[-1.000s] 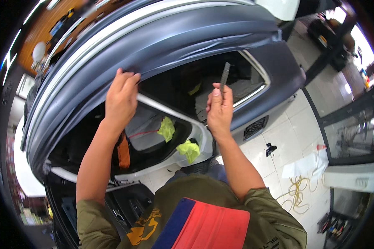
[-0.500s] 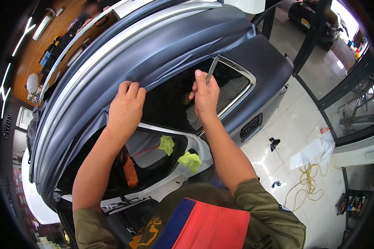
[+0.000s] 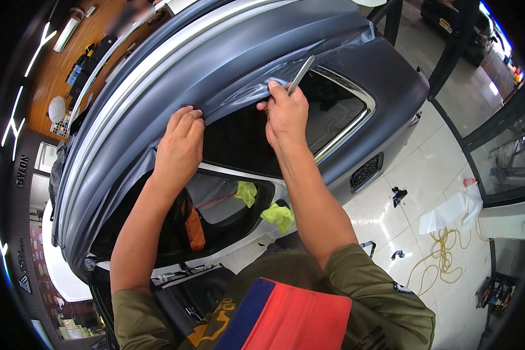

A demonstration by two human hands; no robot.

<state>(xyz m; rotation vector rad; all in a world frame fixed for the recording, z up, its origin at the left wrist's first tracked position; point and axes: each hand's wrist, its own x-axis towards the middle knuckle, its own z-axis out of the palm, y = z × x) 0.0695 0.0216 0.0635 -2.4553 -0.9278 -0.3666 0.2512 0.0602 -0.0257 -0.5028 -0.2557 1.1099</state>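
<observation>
Matte blue-grey wrap film (image 3: 216,76) covers the car's upper side, its loose edge hanging in folds above the dark rear side window (image 3: 239,140). My left hand (image 3: 179,143) is closed at that edge, fingertips bent together on the film near the window's front top corner. A slim silver craft knife (image 3: 301,74) sticks up out of my closed right hand (image 3: 287,115), pointing up and right. The right thumb and fingertips also touch the film's edge, where it bunches up shiny. Chrome trim (image 3: 347,140) borders the window's rear part.
Below, the open door frame shows an orange item (image 3: 193,226) and a lime-green cloth (image 3: 246,193); another lime-green cloth (image 3: 278,217) hangs beside it. On the tiled floor to the right lie a yellow cord (image 3: 440,256), white sheeting (image 3: 452,210) and dark scraps (image 3: 398,196).
My right hand has moved up to the film's edge, where the film now bunches under the thumb. The knife rises with it. My left hand stays at the edge.
</observation>
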